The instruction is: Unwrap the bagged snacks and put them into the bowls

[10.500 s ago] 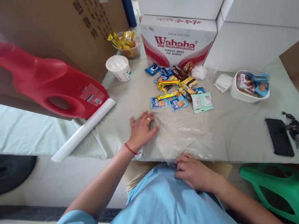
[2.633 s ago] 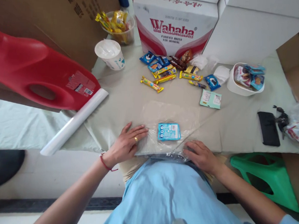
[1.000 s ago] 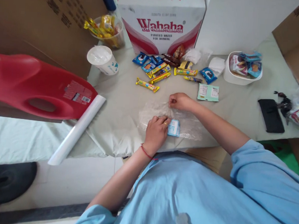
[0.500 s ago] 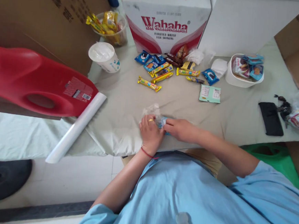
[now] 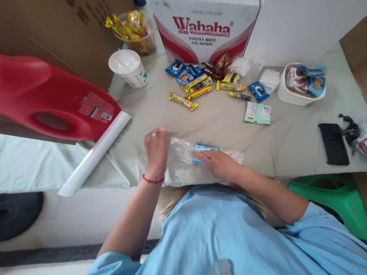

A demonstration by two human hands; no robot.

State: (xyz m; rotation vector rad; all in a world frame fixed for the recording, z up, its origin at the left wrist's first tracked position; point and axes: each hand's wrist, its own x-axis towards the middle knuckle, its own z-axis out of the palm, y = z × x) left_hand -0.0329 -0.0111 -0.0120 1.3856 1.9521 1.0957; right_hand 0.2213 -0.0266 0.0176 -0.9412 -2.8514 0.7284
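A light blue packet (image 5: pixel 206 148) lies near the table's front edge, on or in a strip of clear plastic film (image 5: pixel 181 150) that spreads out on both sides of it. My right hand (image 5: pixel 221 164) rests over the packet with its fingers pressed together on it, hiding part of its face. Just left of the film, my left hand (image 5: pixel 156 150) is raised with its fingers curled. Its fingertips are blurred, and whether anything is in them is hidden.
Several small wrapped snacks (image 5: pixel 200 84) lie behind my hands, with a mint-green packet (image 5: pixel 258 113) to their right. A paper cup (image 5: pixel 128 68), a roll of film (image 5: pixel 95 154) and a red jug (image 5: pixel 47 97) are leftward. A phone (image 5: pixel 333 144) and a white tub (image 5: pixel 301 96) lie rightward.
My left hand has come off the packet and moved left. The clear film, bunched before, now lies stretched out. My right hand stays at the packet, now more over it.
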